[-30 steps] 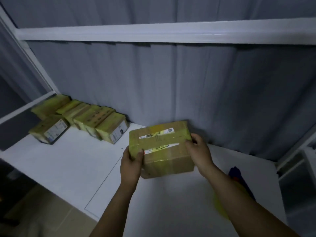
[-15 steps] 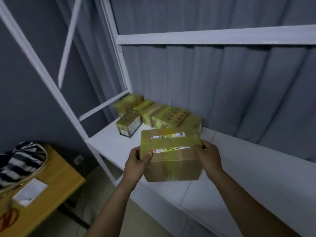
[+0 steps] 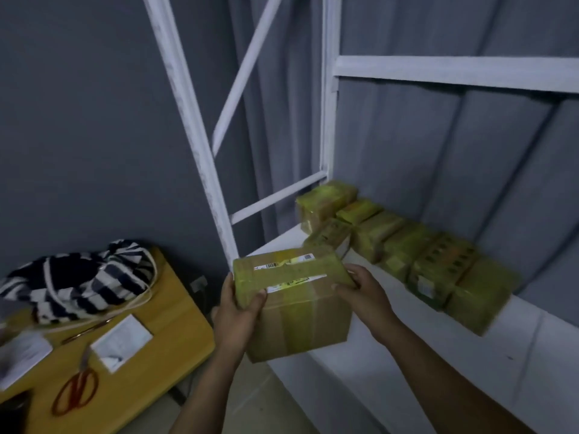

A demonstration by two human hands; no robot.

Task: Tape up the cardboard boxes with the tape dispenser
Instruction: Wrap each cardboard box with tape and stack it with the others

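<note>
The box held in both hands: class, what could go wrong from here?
The box hangs partly past the edge of the shelf, held only at its ends by the left hand and right hand; a slipped grip could drop it.
Set down carelessly, it might knock the row of boxes.

The light is dim. A dark grey wall (image 3: 78, 120) stands at the left; a white metal rack (image 3: 189, 120) backs onto what seems a grey curtain (image 3: 438, 158). A yellow desk (image 3: 178, 314) stands on pale floor (image 3: 260, 402).

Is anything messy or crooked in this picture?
Slightly. On the white shelf, one small box sits in front of the row of taped boxes, turned at an angle. Nothing looks spilled or broken.
</note>
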